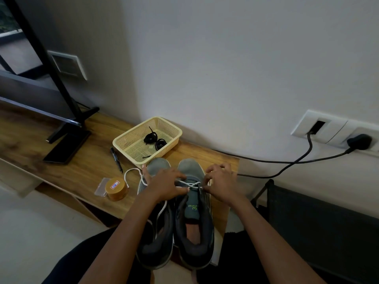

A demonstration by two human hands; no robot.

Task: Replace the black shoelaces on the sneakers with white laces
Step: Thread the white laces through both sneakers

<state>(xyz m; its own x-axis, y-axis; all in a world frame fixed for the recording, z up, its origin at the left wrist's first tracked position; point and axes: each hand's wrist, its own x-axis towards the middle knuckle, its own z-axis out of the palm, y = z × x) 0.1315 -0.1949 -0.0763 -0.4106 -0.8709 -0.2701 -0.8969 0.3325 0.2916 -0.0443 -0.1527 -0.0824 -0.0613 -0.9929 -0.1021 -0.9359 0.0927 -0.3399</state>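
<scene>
In the lower centre of the frame I see two grey sneakers side by side on the wooden table (86, 171), toes toward the wall. The white lace (191, 183) crosses the lowest eyelets of the right-side sneaker (194, 238), directly between both sets of fingers. The left hand (164, 185) lies over the left-side sneaker (158, 249); its thumb and forefinger (183, 190) are closed in a pinch on the lace's left strand, and one finger points straight toward the toe. The right hand (223, 184) has its fingers curled, its fingertips (206, 188) pinching the lace's right strand at the shoe's edge. More white lace loops out to the left of the left hand. Above the toes, the black laces (152, 138) lie coiled in a cream mesh basket (123, 137).
</scene>
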